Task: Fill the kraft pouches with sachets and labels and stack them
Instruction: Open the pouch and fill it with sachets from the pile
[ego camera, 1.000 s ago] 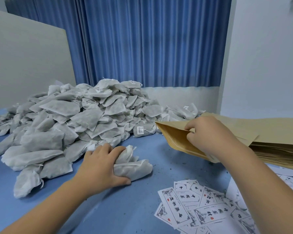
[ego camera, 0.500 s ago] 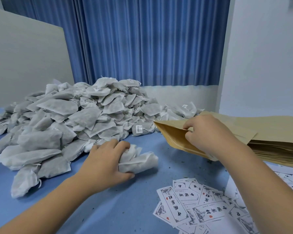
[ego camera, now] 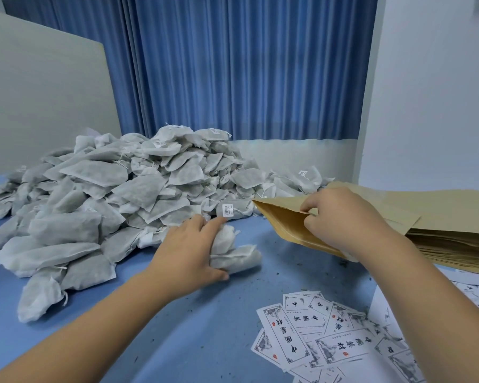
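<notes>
Biggest risk from here imo: the left hand [ego camera: 188, 250] has its grip curled round a fat bundle of white mesh sachets [ego camera: 234, 254], fingers over the top, thumb on the near side. That bundle looks bulkier than the mouth of the brown kraft paper pouch [ego camera: 285, 221]. If it goes in crooked, a sachet could catch on the lip and pop out, or a drawstring could snag.

The right hand [ego camera: 340, 219] only pinches the pouch's upper lip, so the mouth could flop closed under a push. I can't really tell how many sachets are in the bundle, maybe two or three.

The bundle sits on the blue table [ego camera: 199, 344] at about 8 o'clock from the pouch mouth, near but not touching. The printed white paper labels [ego camera: 310, 335] lie at 5 o'clock.
</notes>
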A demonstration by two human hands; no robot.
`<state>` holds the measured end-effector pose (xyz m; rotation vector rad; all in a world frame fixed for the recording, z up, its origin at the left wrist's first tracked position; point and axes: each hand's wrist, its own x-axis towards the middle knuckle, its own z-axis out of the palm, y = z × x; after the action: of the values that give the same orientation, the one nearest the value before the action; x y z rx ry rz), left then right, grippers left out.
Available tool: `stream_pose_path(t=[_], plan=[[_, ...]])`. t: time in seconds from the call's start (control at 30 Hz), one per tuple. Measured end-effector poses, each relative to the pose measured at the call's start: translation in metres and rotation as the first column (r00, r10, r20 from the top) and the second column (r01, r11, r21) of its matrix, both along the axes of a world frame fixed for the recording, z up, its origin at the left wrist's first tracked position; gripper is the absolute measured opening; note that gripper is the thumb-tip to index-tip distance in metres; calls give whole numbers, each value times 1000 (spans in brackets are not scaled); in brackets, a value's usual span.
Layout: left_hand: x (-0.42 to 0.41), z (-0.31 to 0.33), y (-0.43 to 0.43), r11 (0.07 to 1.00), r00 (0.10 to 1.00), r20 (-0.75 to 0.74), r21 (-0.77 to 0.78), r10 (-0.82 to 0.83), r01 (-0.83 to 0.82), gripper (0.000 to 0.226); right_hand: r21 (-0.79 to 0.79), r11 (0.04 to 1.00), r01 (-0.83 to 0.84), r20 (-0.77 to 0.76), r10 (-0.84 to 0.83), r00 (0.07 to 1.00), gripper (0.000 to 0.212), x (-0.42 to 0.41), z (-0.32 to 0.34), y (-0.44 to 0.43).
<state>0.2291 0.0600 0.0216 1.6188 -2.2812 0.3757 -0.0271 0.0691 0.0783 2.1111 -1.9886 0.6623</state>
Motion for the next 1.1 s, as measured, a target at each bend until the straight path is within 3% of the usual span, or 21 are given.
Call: stream_pose_path(t=[0.2,0.37,0.57,0.7,0.83,0.97,1.1], plan=[[-5,-2,1,980,984,176,198,-13,-22,65,3,1000,-5,-4,5,1000,27,-2,1,0],[-11,7,10,962,951,305,270,-55,-30,51,-10,1000,-14,2,14,1000,27,-3,1,-1],[-12,10,15,969,969,210,237,-126,74,41,-5,1000,-20,11,20,1000,29,-5,1,-2],[-10,10,15,918,994,68,392,-87,54,33,-3,1000,-24,14,24,1000,29,-5,1,-3],[-11,17,10,849,996,25,525,-85,59,27,5,1000,-29,12,29,1000,30,-5,0,-3],[-11,18,12,866,998,61,500,-30,-4,34,-2,1000,-27,18,27,999,27,-6,1,-3],[-9,12,17,787,951,296,564,88,-249,89,-1,1000,-23,18,23,1000,28,-7,1,-2]])
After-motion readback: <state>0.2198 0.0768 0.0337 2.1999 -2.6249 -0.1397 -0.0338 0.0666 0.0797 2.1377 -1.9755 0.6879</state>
